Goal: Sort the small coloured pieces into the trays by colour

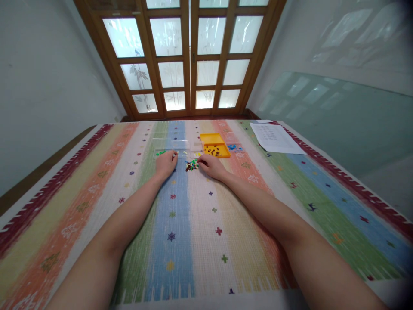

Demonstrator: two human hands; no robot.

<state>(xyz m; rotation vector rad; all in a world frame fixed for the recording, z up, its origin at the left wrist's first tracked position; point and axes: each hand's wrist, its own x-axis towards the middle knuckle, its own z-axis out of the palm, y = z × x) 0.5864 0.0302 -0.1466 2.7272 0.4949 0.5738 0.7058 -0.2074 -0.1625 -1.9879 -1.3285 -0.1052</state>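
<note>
A small mixed pile of tiny coloured pieces (191, 165), green, blue, yellow and dark brown, lies on the cloth between my hands. My right hand (209, 165) rests at the pile's right edge, its fingertips curled together against the pieces. Just left of the pile, my left hand (166, 163) is closed, thumb and fingers together at the front edge of a clear plastic box (171, 140); what they hold is too small to make out. Green pieces (160, 153) lie in that box. Behind my right hand, an open yellow case (212, 138) holds dark brown pieces (215, 150).
Blue pieces (235, 147) sit in a clear container right of the yellow case. A printed sheet of paper (274, 137) lies at the table's far right. A striped tablecloth (200, 241) covers the table. Wooden glazed doors (190, 64) stand beyond it, with walls either side.
</note>
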